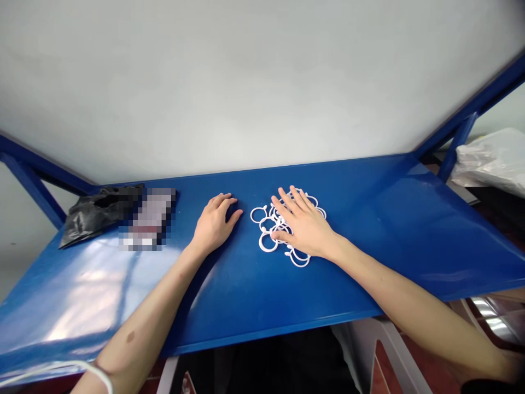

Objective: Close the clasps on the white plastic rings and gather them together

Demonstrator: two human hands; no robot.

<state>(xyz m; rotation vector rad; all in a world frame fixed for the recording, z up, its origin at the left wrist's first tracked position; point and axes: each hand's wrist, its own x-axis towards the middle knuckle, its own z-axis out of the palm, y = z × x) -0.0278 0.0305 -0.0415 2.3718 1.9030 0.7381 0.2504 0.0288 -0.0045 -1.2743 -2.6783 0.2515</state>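
Note:
A loose pile of white rings [268, 242] with small knobs lies on the blue table [246, 295], right of the middle. Over the pile rests my right hand [305, 224], palm down with its fingers spread, hiding part of the rings. To the left of them, my left hand [216, 222] lies on the table with its fingers loosely stretched and the thumb apart. It holds nothing and does not touch the rings.
At the left of the table are a black plastic bag [94, 210] and a pixelated flat object [151, 213]. Blue metal braces [457, 145] stand at both sides, one beside a clear plastic bag [492, 158]. A pale wall [254, 82] closes the back. A white cord [77, 363] crosses my left forearm.

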